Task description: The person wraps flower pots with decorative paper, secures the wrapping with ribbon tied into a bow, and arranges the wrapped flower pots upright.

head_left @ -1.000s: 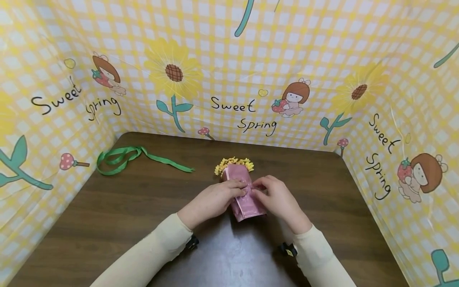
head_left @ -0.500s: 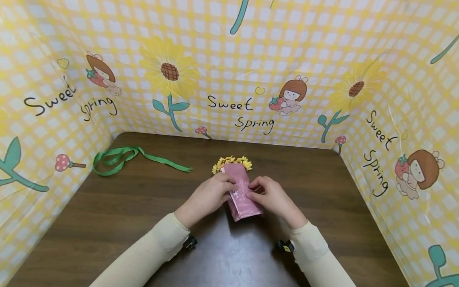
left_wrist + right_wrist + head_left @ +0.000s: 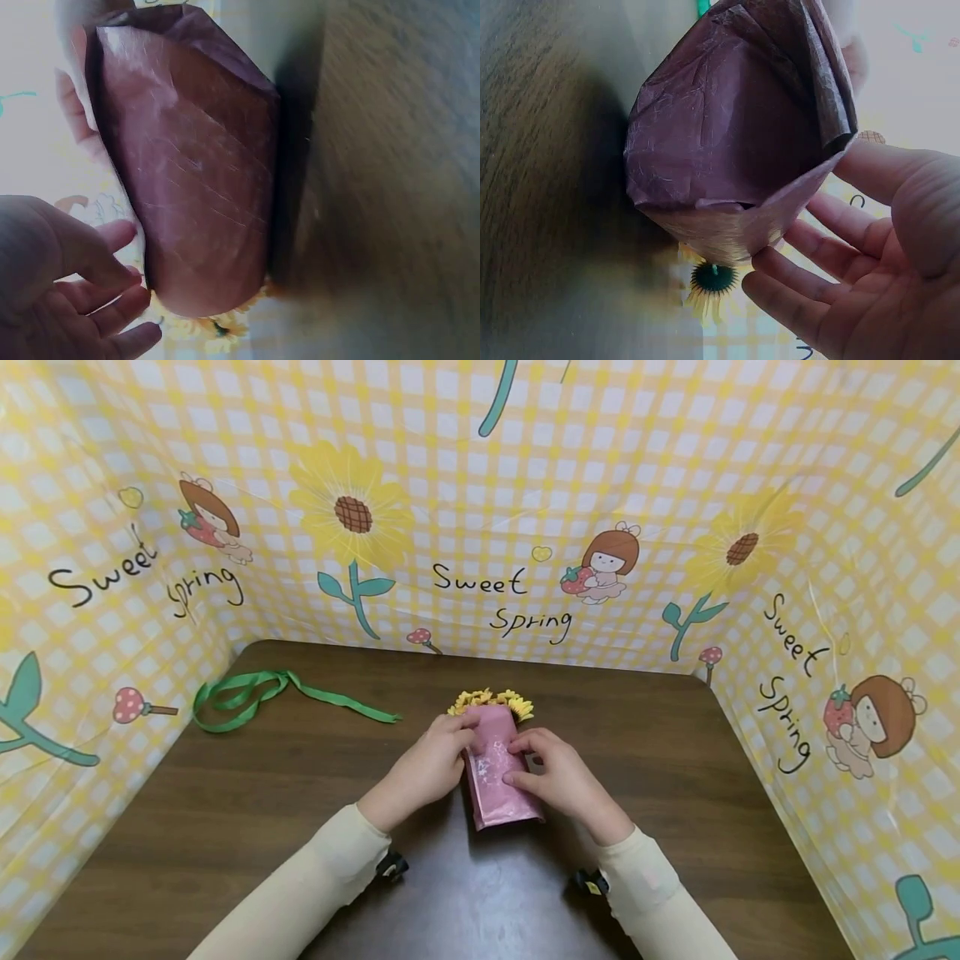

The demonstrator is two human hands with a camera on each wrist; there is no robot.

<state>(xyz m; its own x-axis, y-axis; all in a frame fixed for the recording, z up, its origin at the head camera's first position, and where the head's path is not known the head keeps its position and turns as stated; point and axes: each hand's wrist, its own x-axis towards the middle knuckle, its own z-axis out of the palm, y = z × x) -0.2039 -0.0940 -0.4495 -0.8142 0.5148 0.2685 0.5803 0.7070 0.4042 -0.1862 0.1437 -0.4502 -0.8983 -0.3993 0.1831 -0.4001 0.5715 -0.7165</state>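
Note:
A bouquet wrapped in pink paper [image 3: 504, 797] lies on the table, its yellow flowers [image 3: 480, 697] showing at the far end. My left hand [image 3: 427, 764] holds the wrapper's left side near the flowers; in the left wrist view its fingertips meet the paper's edge. On the right side my right hand [image 3: 558, 781] holds the wrapper, thumb and fingers spread apart on it. The right wrist view looks into the wrapper's open near end [image 3: 727, 135], with a flower [image 3: 714, 277] seen beyond. The stems are hidden.
A loosely looped green ribbon [image 3: 341, 700] lies at the back left of the dark wooden table [image 3: 225, 827]. A yellow checked cloth [image 3: 480, 485] with printed flowers stands around the back and sides.
My left hand has drawn back from the wrapper's top to its left edge. The bouquet has turned slightly, its near end swinging left. My right hand still touches its right side.

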